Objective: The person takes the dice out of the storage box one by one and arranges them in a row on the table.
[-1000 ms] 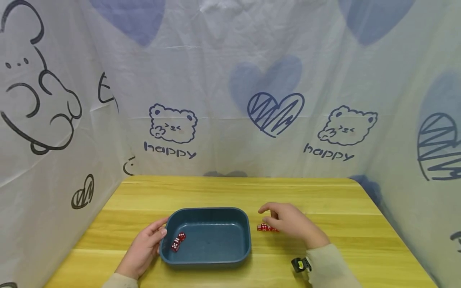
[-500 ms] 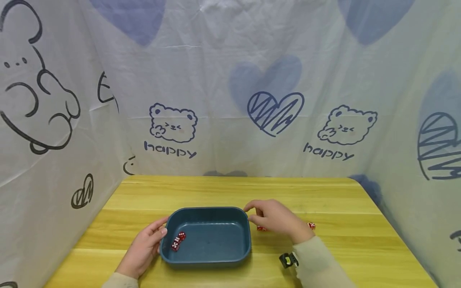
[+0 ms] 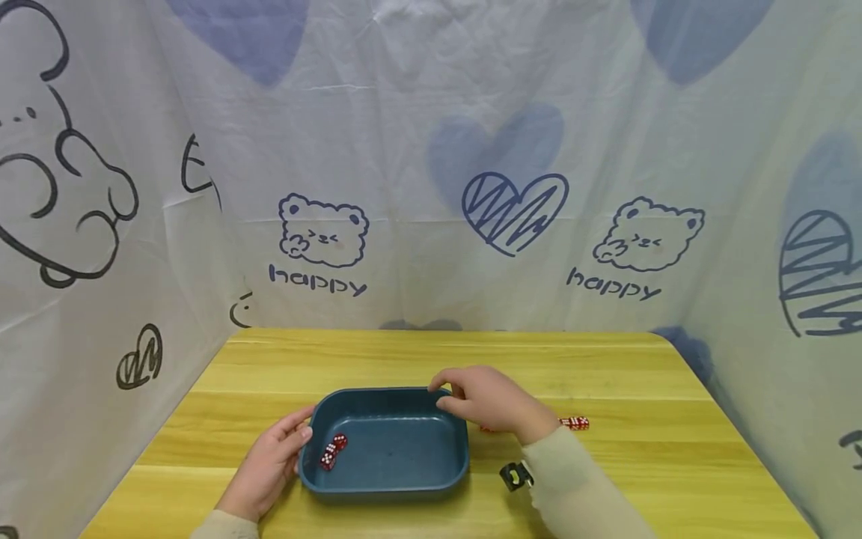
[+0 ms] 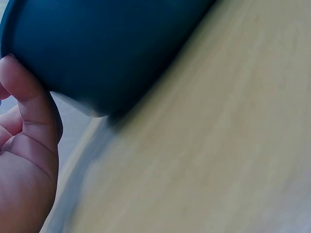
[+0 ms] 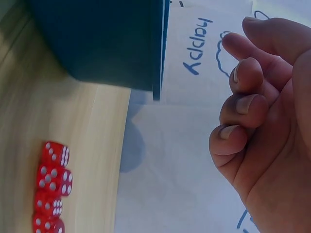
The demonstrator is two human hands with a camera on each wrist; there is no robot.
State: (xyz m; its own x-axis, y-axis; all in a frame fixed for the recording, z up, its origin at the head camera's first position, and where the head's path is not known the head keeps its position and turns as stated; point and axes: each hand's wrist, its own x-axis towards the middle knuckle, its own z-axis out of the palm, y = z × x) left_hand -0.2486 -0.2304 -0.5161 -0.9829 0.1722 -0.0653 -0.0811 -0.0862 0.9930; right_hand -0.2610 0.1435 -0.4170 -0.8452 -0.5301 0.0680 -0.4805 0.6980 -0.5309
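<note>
A dark blue rectangular tray [image 3: 387, 490] stands on the table, with a few red dice [image 3: 330, 455] touching one another at its left end. My left hand [image 3: 266, 464] holds the tray's left side, its thumb at the rim [image 4: 12, 46]. My right hand [image 3: 488, 400] hovers at the tray's far right corner, thumb and index finger apart. In the right wrist view the other fingers [image 5: 243, 111] curl loosely, and I see nothing between them. A row of red dice [image 3: 575, 423] lies right of the tray, its middle hidden behind my right wrist. Several of these dice [image 5: 51, 179] show in the right wrist view.
The yellow wood-grain table [image 3: 646, 464] reaches back to a white cloth [image 3: 417, 269] printed with hearts and bears. Cloth also hangs at both sides. A small black device [image 3: 517, 475] sits at my right wrist.
My right hand has moved left from above the row of dice to the tray's far right corner, uncovering the row's right end. The left hand and the tray have stayed in place.
</note>
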